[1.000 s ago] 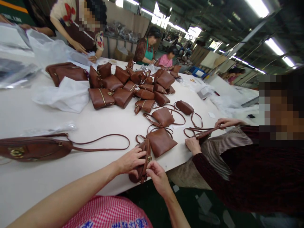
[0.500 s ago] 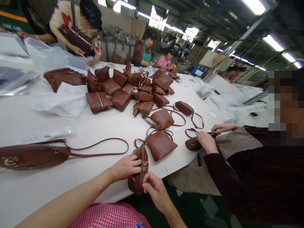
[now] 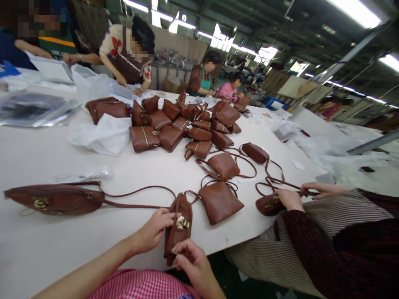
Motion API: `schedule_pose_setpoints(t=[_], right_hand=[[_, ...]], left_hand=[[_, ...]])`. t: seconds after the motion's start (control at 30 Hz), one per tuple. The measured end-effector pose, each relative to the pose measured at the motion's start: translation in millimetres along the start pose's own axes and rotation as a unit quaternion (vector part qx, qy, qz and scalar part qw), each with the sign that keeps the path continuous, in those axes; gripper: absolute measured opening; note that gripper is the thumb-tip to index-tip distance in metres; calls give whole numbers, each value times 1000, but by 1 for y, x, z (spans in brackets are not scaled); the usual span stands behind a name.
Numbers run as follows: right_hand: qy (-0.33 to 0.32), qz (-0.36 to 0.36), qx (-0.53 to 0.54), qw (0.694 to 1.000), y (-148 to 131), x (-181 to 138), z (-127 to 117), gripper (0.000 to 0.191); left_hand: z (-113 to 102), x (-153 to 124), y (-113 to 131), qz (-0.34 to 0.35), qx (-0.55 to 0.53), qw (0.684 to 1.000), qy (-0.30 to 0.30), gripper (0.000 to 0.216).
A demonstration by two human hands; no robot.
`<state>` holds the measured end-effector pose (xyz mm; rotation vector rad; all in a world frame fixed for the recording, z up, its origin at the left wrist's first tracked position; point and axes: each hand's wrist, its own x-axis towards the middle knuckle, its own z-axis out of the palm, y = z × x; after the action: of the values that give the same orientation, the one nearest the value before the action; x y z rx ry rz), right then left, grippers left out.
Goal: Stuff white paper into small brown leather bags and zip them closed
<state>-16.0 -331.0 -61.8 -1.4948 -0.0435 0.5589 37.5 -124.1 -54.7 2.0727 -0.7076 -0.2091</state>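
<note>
Down at the lower middle of the frame, just above my checked apron (image 3: 143, 286), that's where the brown bag (image 3: 179, 234) is, close to the near edge of the table (image 3: 131, 166). It's set almost end-on to me: the long axis runs up and down the frame, with the top end leaning a bit to the right and the bottom end pointing back at my apron.

So it's sitting between my hands, but not evenly. My left hand (image 3: 154, 228) comes in from the left, fingers laid over the bag's left side, tips right by the gold clasp (image 3: 182, 223). My right hand (image 3: 195, 263) is lower and to the right, thumb and forefinger bent toward the bottom end. So left has the middle, right is nearest the bottom, and I'd say that offset along the long axis is what matters most here.

Hands are apart from each other, bag in between. Honestly can't tell if the left is gripping or just resting on it, and can't tell if the right fingertips have anything pinched or even touch the leather.

Just right of it, a flat bag (image 3: 221, 203) lies on the table, and a longer bag (image 3: 62, 199) is off to the left, its strap reaching this way.
</note>
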Motion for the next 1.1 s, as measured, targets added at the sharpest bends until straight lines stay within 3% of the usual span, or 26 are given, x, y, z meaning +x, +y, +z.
schedule_pose_setpoints(t=[0.1, 0.2, 0.33, 0.5, 0.6, 0.67, 0.73, 0.87, 0.97, 1.1], right_hand=[[44, 39, -52, 997, -23, 25, -12, 37], [101, 24, -162, 981, -43, 53, -18, 43], [70, 43, -251, 964, -56, 76, -20, 34], [5, 131, -183, 974, -60, 82, -24, 30], [6, 165, -111, 980, -59, 83, -22, 37], [15, 174, -62, 983, -58, 83, -18, 42], [25, 175, -15, 984, -56, 83, -13, 47], [40, 159, 64, 984, -54, 82, -4, 51], [46, 156, 106, 981, -54, 82, -2, 51], [66, 147, 164, 973, -52, 82, 5, 50]], left_hand=[[10, 2, 13, -44, -47, 997, 32, 48], [24, 6, 24, -61, -24, 995, 81, 35], [36, 6, 34, -94, 39, 985, 138, 25], [33, -1, 42, -169, -55, 970, 164, 20], [30, -6, 42, -255, -209, 939, 97, 16], [31, -9, 40, -264, -321, 908, 44, 14], [32, -12, 39, -258, -340, 903, 43, 15], [37, -15, 40, -258, -180, 942, 119, 12], [41, -16, 42, -222, -21, 964, 144, 17], [45, -16, 33, -172, 149, 961, 156, 20]])
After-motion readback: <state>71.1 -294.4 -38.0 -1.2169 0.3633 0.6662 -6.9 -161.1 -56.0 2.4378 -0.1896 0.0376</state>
